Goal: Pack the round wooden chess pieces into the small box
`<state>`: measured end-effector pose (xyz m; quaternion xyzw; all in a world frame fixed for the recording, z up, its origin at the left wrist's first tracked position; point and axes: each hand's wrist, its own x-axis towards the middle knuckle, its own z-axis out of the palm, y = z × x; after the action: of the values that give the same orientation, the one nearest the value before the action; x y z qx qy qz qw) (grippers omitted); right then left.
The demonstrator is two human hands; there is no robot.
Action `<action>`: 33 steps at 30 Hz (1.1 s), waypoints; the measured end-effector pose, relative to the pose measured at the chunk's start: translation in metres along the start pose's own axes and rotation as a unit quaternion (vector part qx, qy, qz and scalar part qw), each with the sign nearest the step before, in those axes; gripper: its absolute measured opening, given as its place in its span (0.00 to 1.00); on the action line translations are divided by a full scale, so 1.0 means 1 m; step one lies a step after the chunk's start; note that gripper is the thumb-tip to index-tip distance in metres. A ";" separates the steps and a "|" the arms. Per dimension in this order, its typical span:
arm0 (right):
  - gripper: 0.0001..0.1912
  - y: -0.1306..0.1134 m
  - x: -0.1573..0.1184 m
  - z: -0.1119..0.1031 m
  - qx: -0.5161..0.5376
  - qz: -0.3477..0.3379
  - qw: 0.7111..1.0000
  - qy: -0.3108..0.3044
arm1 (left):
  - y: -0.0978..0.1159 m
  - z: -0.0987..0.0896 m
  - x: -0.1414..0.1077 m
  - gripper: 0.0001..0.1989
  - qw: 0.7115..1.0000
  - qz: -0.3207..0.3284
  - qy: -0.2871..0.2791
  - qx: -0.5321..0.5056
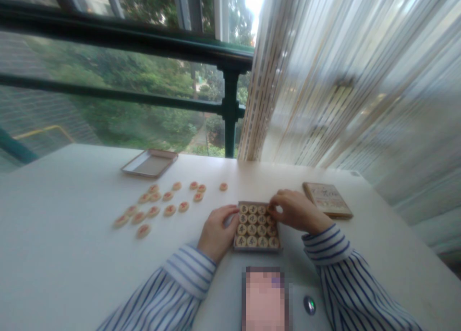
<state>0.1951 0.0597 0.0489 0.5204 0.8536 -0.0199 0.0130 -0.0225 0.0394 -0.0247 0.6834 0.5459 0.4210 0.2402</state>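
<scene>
In front of me lies a shallow square box (258, 249) filled with rows of round Chinese chess pieces (252, 230) bearing dark characters. My left hand (218, 232) grips the box along its left wall, thumb and fingers at the edge. At the far right corner of the box, my right hand (295, 211) is closed in a pinch on a chess piece, which its fingers mostly cover. Several loose pieces with red characters (169, 209) are scattered on the table to the left.
An open, shallow tray (149, 164) sits at the table's far left. Right of my right hand is a flat box with a printed cover (327, 200). A blurred-out phone-like object (265, 297) and a small shiny oval object (309, 305) are near me. Behind the white table (90, 191) are a railing and string curtain.
</scene>
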 end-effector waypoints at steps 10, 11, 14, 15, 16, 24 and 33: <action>0.12 -0.002 0.001 -0.002 0.003 -0.002 1.000 -0.014 | 0.001 0.000 0.000 0.11 1.000 0.000 -0.001 -0.002; 0.12 -0.002 0.001 -0.002 0.004 -0.001 1.000 -0.018 | 0.001 0.000 0.000 0.11 1.000 0.000 -0.002 -0.004; 0.12 -0.003 0.001 -0.002 0.004 0.002 1.000 -0.024 | 0.001 0.000 0.000 0.11 1.000 -0.001 -0.003 -0.007; 0.12 -0.003 0.001 -0.002 0.004 0.003 1.000 -0.025 | 0.001 0.000 0.000 0.11 1.000 -0.002 -0.002 -0.007; 0.12 -0.003 0.001 -0.002 0.002 0.004 1.000 -0.025 | 0.001 0.000 0.000 0.11 1.000 -0.002 -0.002 -0.007; 0.13 -0.003 -0.001 -0.003 0.012 0.002 1.000 -0.025 | 0.002 0.000 -0.001 0.10 1.000 -0.006 0.001 -0.009; 0.13 -0.002 -0.001 -0.005 0.006 0.008 1.000 -0.027 | 0.000 0.001 -0.001 0.11 1.000 -0.008 -0.001 -0.011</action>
<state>0.1937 0.0577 0.0540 0.5263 0.8487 -0.0387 0.0333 -0.0222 0.0383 -0.0259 0.6767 0.5466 0.4245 0.2512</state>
